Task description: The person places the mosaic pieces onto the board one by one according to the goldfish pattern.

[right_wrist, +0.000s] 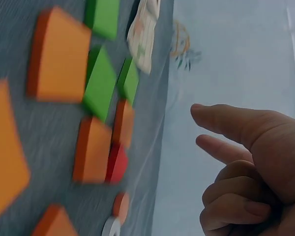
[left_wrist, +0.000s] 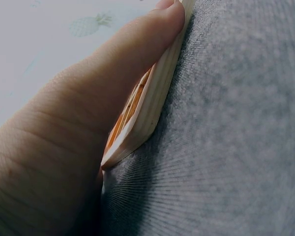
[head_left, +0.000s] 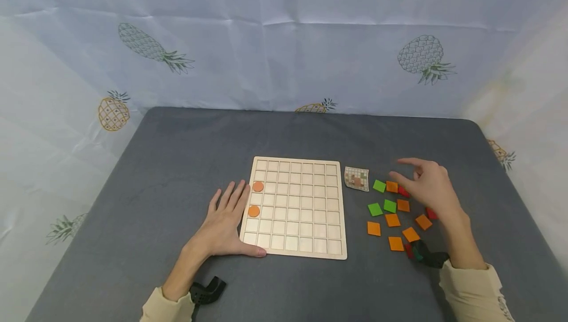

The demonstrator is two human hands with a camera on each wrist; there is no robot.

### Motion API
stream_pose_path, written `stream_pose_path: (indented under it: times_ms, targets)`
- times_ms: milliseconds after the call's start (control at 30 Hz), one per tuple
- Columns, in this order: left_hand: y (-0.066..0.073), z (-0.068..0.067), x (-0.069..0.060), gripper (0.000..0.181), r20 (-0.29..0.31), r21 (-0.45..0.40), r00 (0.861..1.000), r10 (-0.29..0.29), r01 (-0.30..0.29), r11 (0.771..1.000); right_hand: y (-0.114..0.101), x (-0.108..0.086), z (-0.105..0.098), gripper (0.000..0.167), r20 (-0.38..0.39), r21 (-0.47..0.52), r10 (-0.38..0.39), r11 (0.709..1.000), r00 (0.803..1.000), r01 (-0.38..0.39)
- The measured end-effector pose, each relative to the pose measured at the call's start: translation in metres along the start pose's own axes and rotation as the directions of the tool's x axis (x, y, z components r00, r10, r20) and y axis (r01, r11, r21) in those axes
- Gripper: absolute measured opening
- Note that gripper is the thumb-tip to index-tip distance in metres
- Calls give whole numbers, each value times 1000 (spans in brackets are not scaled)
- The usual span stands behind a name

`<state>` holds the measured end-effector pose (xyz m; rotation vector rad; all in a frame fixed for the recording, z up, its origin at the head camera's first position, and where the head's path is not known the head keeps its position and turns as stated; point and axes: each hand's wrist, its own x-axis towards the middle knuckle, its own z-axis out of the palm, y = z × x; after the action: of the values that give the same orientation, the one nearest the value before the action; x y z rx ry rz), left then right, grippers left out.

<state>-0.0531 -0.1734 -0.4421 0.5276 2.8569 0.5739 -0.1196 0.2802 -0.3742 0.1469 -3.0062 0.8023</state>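
Note:
A pale wooden grid board [head_left: 293, 208] lies flat, with an orange disc [head_left: 258, 186] and another orange disc [head_left: 254, 211] in its left column. My left hand [head_left: 222, 228] rests at the board's left edge, fingers straight, thumb touching the front-left corner; the left wrist view shows that thumb [left_wrist: 137, 42] against the board's side [left_wrist: 155, 101]. Above the square tiles at the right, my right hand [head_left: 428, 184] hovers with thumb and index finger apart. The right wrist view shows nothing between them, while the other fingers of this hand [right_wrist: 250, 162] are curled.
Green tiles [head_left: 374, 209], orange tiles [head_left: 396, 243] and red tiles [head_left: 432, 213] lie scattered on the grey table [head_left: 186, 149]. Between board and tiles is a small printed grid card [head_left: 357, 179]. A white ring [right_wrist: 111, 227] shows low in the right wrist view.

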Motion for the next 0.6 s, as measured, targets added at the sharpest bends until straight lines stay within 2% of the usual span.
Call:
stream_pose_path:
  times_ms: [233,600]
  targets:
    - [0,-2,-1,158,23,12,1000,8,-8,1000,19,-6,-7,54,50,-9,75,997,996,-75]
    - [-1,-4,-2,155,19,5,1000,18,-18,1000,33,-7,-2,57,82,-27,113,993,990,-111]
